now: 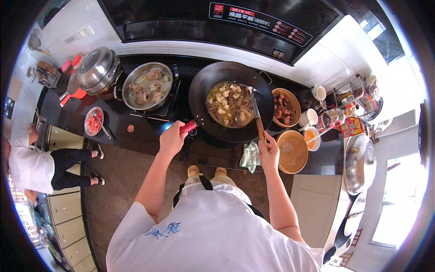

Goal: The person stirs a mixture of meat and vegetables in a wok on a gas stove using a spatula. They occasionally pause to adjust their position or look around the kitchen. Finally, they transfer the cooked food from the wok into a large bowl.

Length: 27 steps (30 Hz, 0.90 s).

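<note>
The wok point(199, 86) is positioned at the middle of the dark surface point(68, 119) and contains a stew point(223, 109) of pale cubes, dark pieces and yellowish liquid. Left hand point(172, 139): fingers closed around the red handle point(189, 126) at the wok's front left side. Right hand point(269, 153): fingers closed around the wooden grip of the spatula point(256, 109), with the metal blade inside the wok at the right edge of the stew. A green-and-white checked cloth point(250, 157) lies at the front edge of the surface, just beside the right hand. To the left of the wok, a steel pan point(158, 104) holds meat chunks point(155, 85) in pale liquid. To the right, a meat bowl point(295, 105) (brown, with dark reddish chunks inside) stands behind a second brown bowl point(292, 152); a white mug point(308, 118) stands near both bowls
</note>
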Each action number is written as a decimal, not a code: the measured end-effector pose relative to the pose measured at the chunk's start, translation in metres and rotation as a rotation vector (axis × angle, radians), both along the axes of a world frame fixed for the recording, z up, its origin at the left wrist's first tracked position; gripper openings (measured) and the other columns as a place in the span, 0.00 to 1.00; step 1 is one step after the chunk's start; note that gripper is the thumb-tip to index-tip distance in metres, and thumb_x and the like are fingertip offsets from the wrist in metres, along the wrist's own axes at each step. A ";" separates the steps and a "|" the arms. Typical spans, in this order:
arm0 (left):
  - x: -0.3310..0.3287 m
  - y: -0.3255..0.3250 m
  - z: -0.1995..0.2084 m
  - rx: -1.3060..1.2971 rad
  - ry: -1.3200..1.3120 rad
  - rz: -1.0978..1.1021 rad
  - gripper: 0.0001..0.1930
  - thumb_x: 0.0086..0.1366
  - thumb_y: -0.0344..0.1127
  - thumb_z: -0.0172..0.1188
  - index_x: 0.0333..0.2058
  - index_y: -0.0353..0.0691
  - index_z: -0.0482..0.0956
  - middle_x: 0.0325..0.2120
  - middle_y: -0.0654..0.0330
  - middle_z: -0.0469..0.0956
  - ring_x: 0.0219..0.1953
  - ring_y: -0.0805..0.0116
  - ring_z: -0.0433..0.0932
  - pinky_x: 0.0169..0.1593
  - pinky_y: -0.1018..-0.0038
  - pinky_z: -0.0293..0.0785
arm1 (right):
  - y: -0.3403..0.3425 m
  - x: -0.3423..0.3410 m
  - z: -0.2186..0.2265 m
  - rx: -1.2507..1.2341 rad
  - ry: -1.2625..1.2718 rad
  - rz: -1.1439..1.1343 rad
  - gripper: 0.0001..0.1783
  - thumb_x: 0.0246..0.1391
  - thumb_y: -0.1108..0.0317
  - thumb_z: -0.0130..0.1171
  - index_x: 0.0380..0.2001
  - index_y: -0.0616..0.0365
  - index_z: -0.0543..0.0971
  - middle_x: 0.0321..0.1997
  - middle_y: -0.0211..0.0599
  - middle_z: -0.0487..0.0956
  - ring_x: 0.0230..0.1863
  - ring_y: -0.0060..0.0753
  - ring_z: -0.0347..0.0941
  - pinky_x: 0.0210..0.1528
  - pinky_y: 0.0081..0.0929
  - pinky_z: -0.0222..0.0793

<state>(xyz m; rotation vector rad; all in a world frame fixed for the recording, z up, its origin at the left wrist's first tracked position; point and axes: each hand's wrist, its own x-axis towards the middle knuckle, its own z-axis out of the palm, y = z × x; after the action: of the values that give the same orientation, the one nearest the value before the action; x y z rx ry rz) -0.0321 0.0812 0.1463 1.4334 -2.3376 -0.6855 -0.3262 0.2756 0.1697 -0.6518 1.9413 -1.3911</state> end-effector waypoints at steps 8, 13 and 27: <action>-0.003 0.001 0.005 -0.008 0.026 0.020 0.16 0.58 0.34 0.68 0.43 0.42 0.74 0.40 0.56 0.79 0.40 0.51 0.80 0.42 0.59 0.76 | 0.001 0.023 -0.022 0.062 0.242 0.051 0.25 0.63 0.68 0.58 0.64 0.50 0.71 0.34 0.36 0.80 0.30 0.25 0.71 0.35 0.26 0.69; 0.003 -0.001 -0.007 -0.184 0.078 -0.036 0.17 0.55 0.31 0.70 0.43 0.42 0.76 0.45 0.55 0.72 0.41 0.50 0.79 0.42 0.59 0.77 | 0.004 0.040 -0.024 0.131 0.370 0.134 0.28 0.63 0.68 0.58 0.64 0.51 0.63 0.40 0.45 0.79 0.32 0.38 0.75 0.35 0.35 0.70; -0.003 0.003 0.002 -0.315 0.122 0.010 0.28 0.50 0.28 0.74 0.43 0.41 0.63 0.47 0.54 0.67 0.38 0.48 0.77 0.40 0.58 0.74 | 0.017 0.046 -0.051 0.121 0.231 0.203 0.36 0.57 0.72 0.61 0.65 0.54 0.55 0.41 0.49 0.78 0.36 0.48 0.79 0.40 0.42 0.74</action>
<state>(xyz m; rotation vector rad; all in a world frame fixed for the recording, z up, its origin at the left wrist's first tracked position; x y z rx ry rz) -0.0349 0.0839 0.1482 1.2281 -2.2226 -0.3688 -0.2798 0.2924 0.1192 -0.9577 2.0525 -1.1050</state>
